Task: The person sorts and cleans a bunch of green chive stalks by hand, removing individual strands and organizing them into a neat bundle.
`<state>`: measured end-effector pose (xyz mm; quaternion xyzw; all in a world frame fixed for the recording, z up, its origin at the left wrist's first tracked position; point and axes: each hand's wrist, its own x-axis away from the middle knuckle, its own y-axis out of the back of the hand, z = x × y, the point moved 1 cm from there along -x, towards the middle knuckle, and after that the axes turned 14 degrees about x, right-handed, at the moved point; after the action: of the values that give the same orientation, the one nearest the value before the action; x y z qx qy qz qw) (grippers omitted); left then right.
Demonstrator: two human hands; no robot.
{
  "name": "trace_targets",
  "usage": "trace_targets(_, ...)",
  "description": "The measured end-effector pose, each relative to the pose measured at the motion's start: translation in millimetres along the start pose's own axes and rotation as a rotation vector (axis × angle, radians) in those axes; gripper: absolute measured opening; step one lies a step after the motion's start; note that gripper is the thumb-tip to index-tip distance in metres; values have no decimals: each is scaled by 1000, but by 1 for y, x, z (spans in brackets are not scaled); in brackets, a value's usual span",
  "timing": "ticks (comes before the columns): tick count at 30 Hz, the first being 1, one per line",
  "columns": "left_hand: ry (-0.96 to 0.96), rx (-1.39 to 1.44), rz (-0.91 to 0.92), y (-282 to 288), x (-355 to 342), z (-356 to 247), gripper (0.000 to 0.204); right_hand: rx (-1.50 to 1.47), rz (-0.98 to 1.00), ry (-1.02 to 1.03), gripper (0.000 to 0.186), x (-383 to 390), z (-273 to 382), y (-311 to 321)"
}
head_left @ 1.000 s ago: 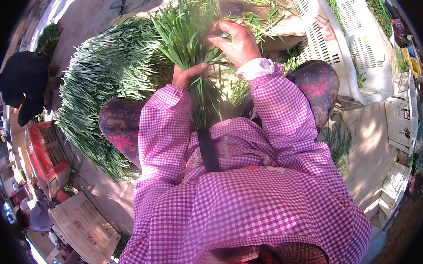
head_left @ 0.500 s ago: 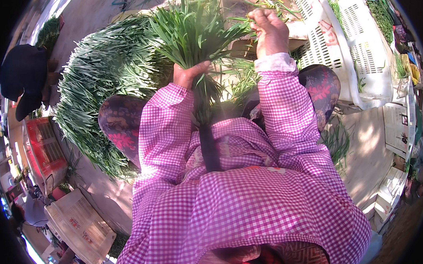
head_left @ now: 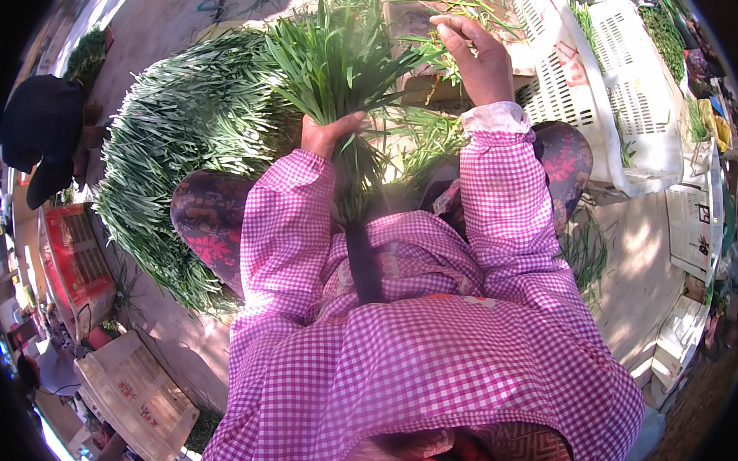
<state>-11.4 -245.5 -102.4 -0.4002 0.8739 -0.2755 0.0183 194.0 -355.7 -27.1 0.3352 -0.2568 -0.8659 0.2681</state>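
My left hand (head_left: 329, 134) is closed around a thick bunch of garlic chives (head_left: 329, 76). Its green leaf tips fan out above the fist, and the rest hangs below toward my lap. Off to the right, my right hand (head_left: 483, 61) is raised with thumb and forefinger apart, and I see nothing held in it. Beneath that hand are loose yellowish-green leaves (head_left: 431, 137) and a low board or box top (head_left: 413, 6) strewn with cut bits. A large heap of chives (head_left: 183, 123) lies to my left, its bundles packed close together.
White slatted plastic crates (head_left: 626, 87) stand close on the right. A red crate (head_left: 77, 251) and a beige crate (head_left: 141, 397) are on the left. Another person in a dark cap (head_left: 43, 121) is at far left. Stray chives (head_left: 584, 254) lie beside my right knee.
My right hand has shifted slightly right and down, and its pinched fingers have parted. The left hand keeps its grip on the bunch and has hardly moved.
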Motion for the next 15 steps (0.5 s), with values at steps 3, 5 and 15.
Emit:
trace_targets(3, 2, -19, 49, 3, -2, 2, 27, 285, 98, 112, 20, 4, 2, -5)
trace_targets(5, 12, 1, 32, 3, 0, 2, 27, 326, 133, 83, 19, 9, 6, -8)
trace_targets(15, 40, 17, 14, 3, 1, 9, 26, -508, -210, -496, 21, -4, -16, 9)
